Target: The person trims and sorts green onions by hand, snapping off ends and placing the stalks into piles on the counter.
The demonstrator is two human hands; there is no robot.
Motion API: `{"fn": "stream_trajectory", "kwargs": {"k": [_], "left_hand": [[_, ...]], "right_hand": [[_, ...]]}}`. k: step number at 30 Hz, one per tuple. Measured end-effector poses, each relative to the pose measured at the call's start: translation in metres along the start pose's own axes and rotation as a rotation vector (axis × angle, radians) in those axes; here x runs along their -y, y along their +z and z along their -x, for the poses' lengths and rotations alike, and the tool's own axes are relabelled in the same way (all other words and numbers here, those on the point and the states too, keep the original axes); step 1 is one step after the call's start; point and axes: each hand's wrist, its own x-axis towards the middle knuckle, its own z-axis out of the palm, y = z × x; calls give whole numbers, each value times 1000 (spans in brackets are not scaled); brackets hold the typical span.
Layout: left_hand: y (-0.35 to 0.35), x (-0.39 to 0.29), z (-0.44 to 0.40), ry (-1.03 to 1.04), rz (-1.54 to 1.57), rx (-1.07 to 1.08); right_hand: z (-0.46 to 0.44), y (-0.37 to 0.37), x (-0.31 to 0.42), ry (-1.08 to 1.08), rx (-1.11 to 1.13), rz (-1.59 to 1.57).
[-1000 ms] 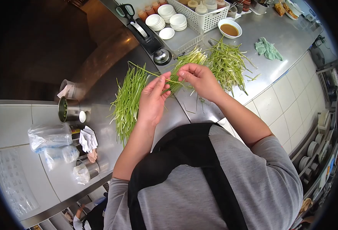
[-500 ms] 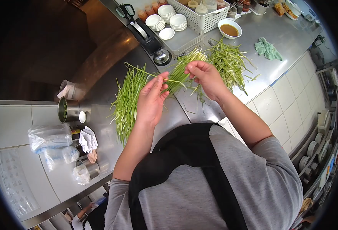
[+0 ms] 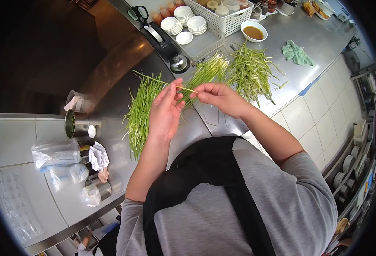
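Observation:
A single thin green chive stalk (image 3: 153,78) stretches between my two hands above the steel counter (image 3: 192,123). My left hand (image 3: 165,109) pinches it between thumb and finger, with its long end sticking out to the left. At the stalk's other end, the fingertips of my right hand (image 3: 222,98) are closed on it. Beneath and beside my left hand lies a long green bundle of chives (image 3: 141,113). A middle bundle with pale ends (image 3: 211,69) lies behind the hands. Further right is a looser, tangled heap of chive pieces (image 3: 253,72).
Beyond the chives are a call bell (image 3: 179,64), a tape dispenser (image 3: 162,42) with scissors (image 3: 139,14), stacked white dishes (image 3: 183,25), a white basket (image 3: 230,22) and a bowl of brown sauce (image 3: 254,32). A green cloth (image 3: 297,53) lies right; metal containers (image 3: 77,123) stand left.
My right hand has moved down and left, from above the stalk to its end, and now grips it. My left hand stays nearly in place, still holding the stalk.

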Motion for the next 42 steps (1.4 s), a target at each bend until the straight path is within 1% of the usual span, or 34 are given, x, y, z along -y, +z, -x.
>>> {"fn": "stream_trajectory", "kwargs": {"k": [1,3,4,6,7,9,10,12,13,15,16,18,19,21,22,23,24,25,26,27,29,30,34,36,37,39,40,41,42], "left_hand": [[-1,-1,0,3,10,5],[-2,-2,0,5,22,9],[-2,-3,1,15,30,8],[-1,-5,2,29,39,10],[0,-7,2,30,40,0],[0,-9,2,29,42,-12],[0,-9,3,34,49,-5],[-1,-9,3,41,56,-1],[-1,-10,3,43,53,3],[-3,-10,2,50,50,6],[-3,-10,2,49,43,6],[-3,-9,3,51,35,4],[-1,-8,3,55,3,-12],[-2,-8,3,60,-29,-25],[-4,-8,3,77,-297,44],[-5,-7,3,94,-565,116],[-4,-7,4,91,-566,124],[-2,-6,7,-1,-614,197],[-1,-5,9,-94,-661,270],[-1,-2,9,-97,-662,275],[-6,3,9,-86,-702,350],[-7,3,9,-84,-703,349],[-11,1,11,-94,-800,372],[-15,1,11,-101,-824,370],[-20,3,11,-108,-869,365],[-29,6,10,-115,-913,363],[-35,5,10,-88,-1026,273],[-42,4,10,-59,-1137,180],[-52,4,10,-55,-1138,180]], "right_hand": [[0,-1,-2,0,2,0],[1,-3,-5,161,-6,-306],[2,-3,-6,163,-7,-305],[3,-2,-6,173,-43,-437],[3,-2,-7,171,-42,-434],[6,-5,-11,161,-68,-268],[7,-9,-11,164,-67,-268],[8,-21,-10,177,-92,164],[9,-25,-8,176,-91,165],[10,-32,-4,25,-189,766],[11,-39,-8,20,-187,768],[11,-46,-19,-336,-374,1331],[11,-46,-18,-339,-372,1329],[11,-45,-10,-275,-462,1232],[10,-43,-2,-274,-466,1234],[8,-39,7,-382,-457,1175],[6,-35,16,-487,-448,1114],[7,-30,23,-482,-457,1117],[7,-26,29,-575,-348,1208],[7,-21,32,-670,-234,1293],[4,-14,27,-698,-203,1341],[2,-12,24,-728,-165,1388],[-4,-15,9,-777,-210,1389],[-3,-11,5,-702,-193,1329],[-1,-8,2,-702,-192,1330],[1,-3,-3,-225,-277,541],[0,-8,-5,-225,-278,543],[-2,-18,-9,-210,-348,584],[-2,-28,-14,-198,-417,623]]}}
